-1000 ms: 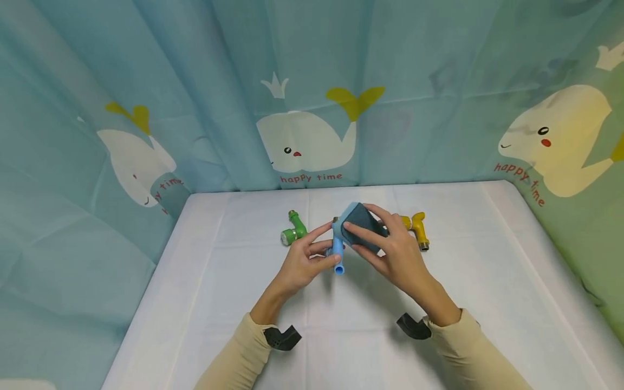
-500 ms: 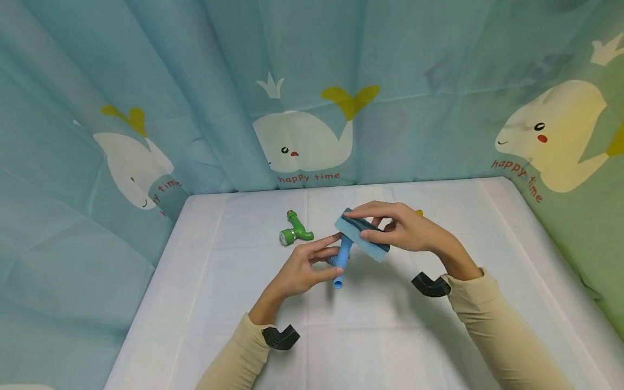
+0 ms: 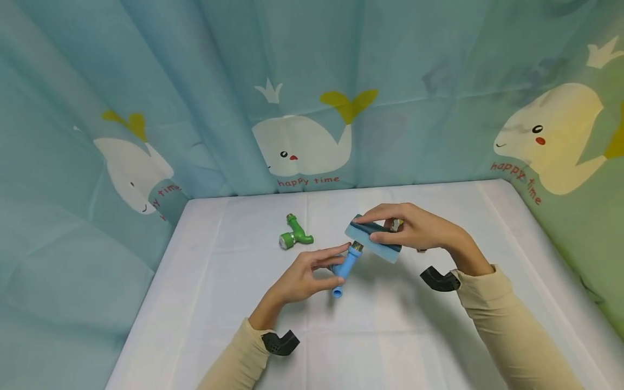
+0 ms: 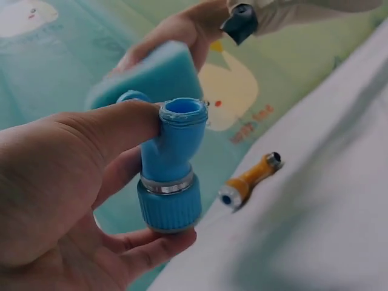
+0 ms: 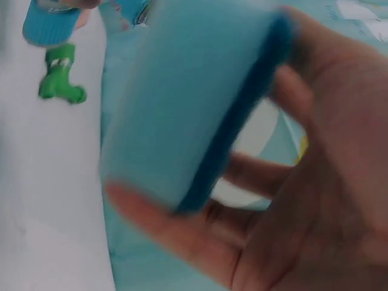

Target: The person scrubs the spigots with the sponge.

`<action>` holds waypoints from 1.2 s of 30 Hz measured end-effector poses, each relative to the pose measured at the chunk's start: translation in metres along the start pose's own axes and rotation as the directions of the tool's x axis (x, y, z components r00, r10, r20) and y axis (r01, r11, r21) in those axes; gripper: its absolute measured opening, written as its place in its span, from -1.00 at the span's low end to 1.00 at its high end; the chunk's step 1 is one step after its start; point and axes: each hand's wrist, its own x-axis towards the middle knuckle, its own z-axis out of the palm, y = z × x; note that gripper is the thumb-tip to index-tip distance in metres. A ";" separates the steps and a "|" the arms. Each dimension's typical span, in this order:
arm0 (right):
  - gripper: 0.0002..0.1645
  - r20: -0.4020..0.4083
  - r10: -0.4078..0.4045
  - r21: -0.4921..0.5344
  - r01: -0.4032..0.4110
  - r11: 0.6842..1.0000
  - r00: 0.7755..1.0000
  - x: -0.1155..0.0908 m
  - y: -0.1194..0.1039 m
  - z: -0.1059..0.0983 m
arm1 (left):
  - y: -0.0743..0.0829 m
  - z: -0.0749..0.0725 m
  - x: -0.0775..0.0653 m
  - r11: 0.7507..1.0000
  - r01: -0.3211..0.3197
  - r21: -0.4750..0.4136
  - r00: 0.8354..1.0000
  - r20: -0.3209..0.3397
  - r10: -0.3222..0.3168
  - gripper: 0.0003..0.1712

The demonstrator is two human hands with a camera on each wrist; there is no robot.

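My left hand (image 3: 306, 275) grips a blue plastic faucet (image 3: 346, 265) above the table, its open spout end toward me. In the left wrist view the ribbed knob of the blue faucet (image 4: 170, 203) rests over my fingers, and my thumb presses by the spout. My right hand (image 3: 414, 226) pinches a sponge (image 3: 372, 238), light blue foam with a dark scouring layer, right at the faucet's threaded brass end. The right wrist view shows the sponge (image 5: 182, 103) blurred between thumb and fingers.
A green faucet (image 3: 296, 233) lies on the white-covered table (image 3: 219, 303), left of centre. Behind my right hand is a yellow faucet (image 4: 250, 179), mostly hidden in the head view. A whale-printed curtain (image 3: 302, 54) hangs behind the table.
My right hand has turned the sponge from dark side facing me to flatter, and shifted slightly right, baring the brass thread. My left hand has tilted the blue faucet's threaded end rightward.
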 end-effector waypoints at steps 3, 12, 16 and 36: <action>-0.50 0.017 -0.013 0.043 0.012 0.999 1.000 0.000 0.000 0.000 | 0.000 0.000 0.000 0.999 -0.024 -0.022 1.000 -0.015 0.024 -0.25; -0.47 -0.049 0.019 0.059 -0.016 0.998 0.999 -0.003 0.006 0.008 | -0.004 0.002 -0.002 0.997 -0.017 -0.070 0.998 -0.056 0.013 -0.19; -0.48 -0.051 0.039 0.033 -0.037 0.999 0.998 -0.004 0.009 0.012 | -0.004 0.001 -0.003 0.997 -0.019 -0.081 0.998 -0.063 0.014 -0.19; -0.48 -0.161 -0.058 -0.131 0.036 0.991 0.985 0.000 -0.007 0.014 | 0.003 -0.011 -0.005 0.999 -0.032 -0.004 0.999 -0.038 0.031 -0.23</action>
